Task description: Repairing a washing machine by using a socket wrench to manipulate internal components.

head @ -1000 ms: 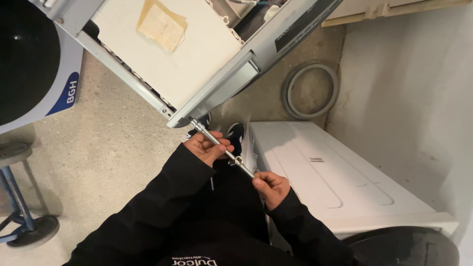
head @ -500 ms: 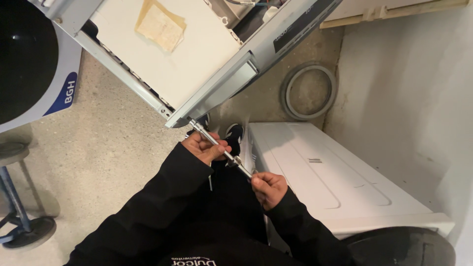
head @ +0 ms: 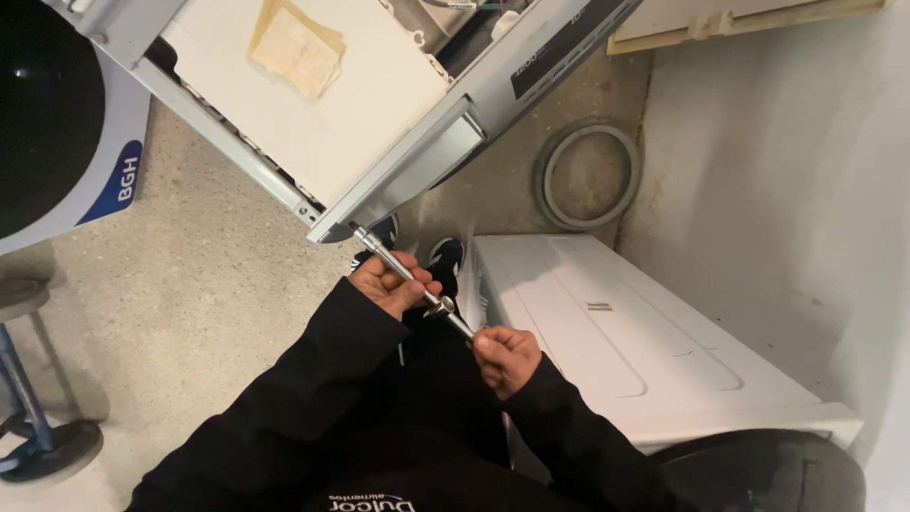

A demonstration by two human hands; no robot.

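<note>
Both hands are closed on a long metal socket driver (head: 409, 282): the left hand (head: 393, 283) wraps the shaft partway up, the right hand (head: 504, 356) grips the lower handle end. Beyond the left hand, the tip meets the bottom corner of the tilted white appliance (head: 379, 142). Held at this slant, the socket could, I judge, slip off its fastener, and the knuckles would strike the metal edge.

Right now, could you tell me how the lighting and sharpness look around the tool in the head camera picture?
Head view: dim, warm light; the metal socket wrench catches a bright glint and reads sharp between left hand and right hand; the black sleeves lose detail in shadow; the white appliance panel is brightest; the round stool lower left sits in gloom.
</note>
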